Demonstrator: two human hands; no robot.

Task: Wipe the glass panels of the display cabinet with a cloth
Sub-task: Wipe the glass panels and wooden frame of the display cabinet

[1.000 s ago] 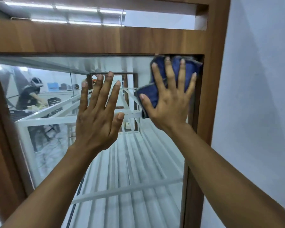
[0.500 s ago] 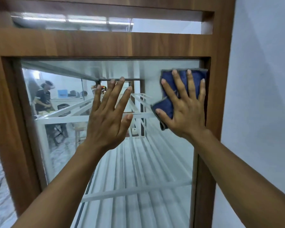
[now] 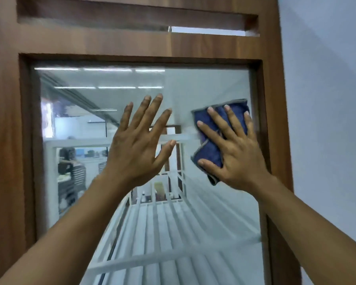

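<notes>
A tall glass panel sits in the brown wooden frame of the display cabinet. A folded dark blue cloth with a grey hem lies flat on the glass near its right edge. My right hand presses it there with fingers spread. My left hand is flat on the glass beside it, fingers apart, holding nothing. White shelves show through the glass below.
A pale wall stands right of the frame. The right frame post runs close to my right forearm. The glass reflects ceiling lights and a seated person at the left. A narrow slot opens in the frame's top.
My right hand has slid the cloth down from the panel's top right corner along the right edge. The view has tilted upward, showing more of the frame top. My left hand stays on the glass.
</notes>
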